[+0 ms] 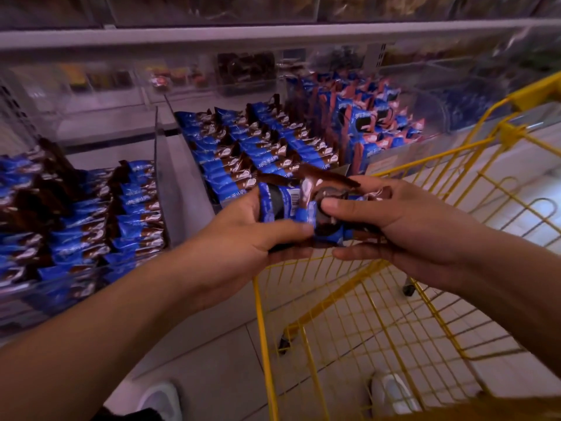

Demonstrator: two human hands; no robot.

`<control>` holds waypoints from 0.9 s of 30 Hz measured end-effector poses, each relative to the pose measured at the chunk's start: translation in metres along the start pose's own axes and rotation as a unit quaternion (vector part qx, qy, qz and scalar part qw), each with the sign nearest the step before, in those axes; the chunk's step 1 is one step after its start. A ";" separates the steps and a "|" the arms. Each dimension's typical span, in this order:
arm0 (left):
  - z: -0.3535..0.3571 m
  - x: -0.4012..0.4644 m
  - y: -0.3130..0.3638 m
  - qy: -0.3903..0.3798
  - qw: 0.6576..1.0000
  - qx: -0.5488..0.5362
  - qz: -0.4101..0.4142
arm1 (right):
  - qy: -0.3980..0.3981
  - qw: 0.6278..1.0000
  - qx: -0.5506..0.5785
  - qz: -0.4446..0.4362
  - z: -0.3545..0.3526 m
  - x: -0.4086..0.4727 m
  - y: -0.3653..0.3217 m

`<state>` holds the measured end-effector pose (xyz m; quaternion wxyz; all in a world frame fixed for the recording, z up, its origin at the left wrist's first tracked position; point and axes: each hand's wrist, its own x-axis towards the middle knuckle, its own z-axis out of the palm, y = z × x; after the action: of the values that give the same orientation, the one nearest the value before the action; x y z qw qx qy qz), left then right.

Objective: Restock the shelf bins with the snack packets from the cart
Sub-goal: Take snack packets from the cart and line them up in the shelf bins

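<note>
A bundle of blue-and-brown snack packets [291, 205] is gripped between both hands in the middle of the view, above the front rim of the yellow wire cart [364, 299]. My left hand [249, 238] clasps its left end from below and behind. My right hand [403, 220] pinches its right end, thumb on top. Just beyond the bundle lies the middle shelf bin [194, 208], holding rows of the same packets [252, 150]. The cart's basket looks bare through its mesh.
A left bin [76, 214] is packed with the same blue packets. A right bin [373, 123] holds blue-and-pink packets. Clear dividers [159, 165] separate the bins. An upper shelf edge [273, 33] runs across the top. My white shoes [391, 393] stand on the tiled floor.
</note>
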<state>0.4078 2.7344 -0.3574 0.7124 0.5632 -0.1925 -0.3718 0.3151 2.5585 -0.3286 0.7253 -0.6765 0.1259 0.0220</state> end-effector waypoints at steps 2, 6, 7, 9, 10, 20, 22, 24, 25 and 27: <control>-0.002 0.000 0.006 -0.048 0.998 -0.026 -0.028 | 0.045 0.998 0.045 -0.015 -0.003 0.001 -0.005; 0.000 0.005 0.010 -0.001 0.999 -0.050 -0.013 | 0.084 0.986 0.141 0.006 -0.014 0.000 -0.015; -0.001 0.007 0.009 0.026 1.000 0.002 0.017 | 0.081 0.985 0.151 0.015 -0.015 -0.001 -0.016; -0.005 0.007 0.002 0.060 0.976 0.181 0.104 | 0.073 0.985 0.152 0.028 -0.016 -0.002 -0.016; -0.009 0.006 0.000 0.089 0.952 0.256 0.144 | 0.071 0.986 0.150 0.031 -0.016 -0.002 -0.016; -0.003 -0.002 0.014 0.086 0.996 0.011 0.014 | 0.110 0.993 0.022 -0.029 -0.013 -0.002 -0.014; -0.002 -0.002 0.016 0.073 0.995 -0.065 -0.028 | 0.110 0.993 0.016 -0.033 -0.012 -0.002 -0.015; -0.003 -0.001 0.017 0.036 0.994 -0.092 -0.044 | 0.103 0.994 0.020 -0.031 -0.012 -0.002 -0.015; -0.004 -0.001 0.016 0.020 0.995 -0.086 -0.040 | 0.099 0.994 0.026 -0.030 -0.013 -0.002 -0.015; -0.009 0.000 0.012 -0.005 0.999 -0.033 -0.014 | 0.079 0.996 0.035 -0.031 -0.013 -0.002 -0.014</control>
<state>0.4178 2.7421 -0.3488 0.7244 0.5399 -0.1759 -0.3908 0.3144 2.5443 -0.3152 0.7367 -0.6537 0.1627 -0.0583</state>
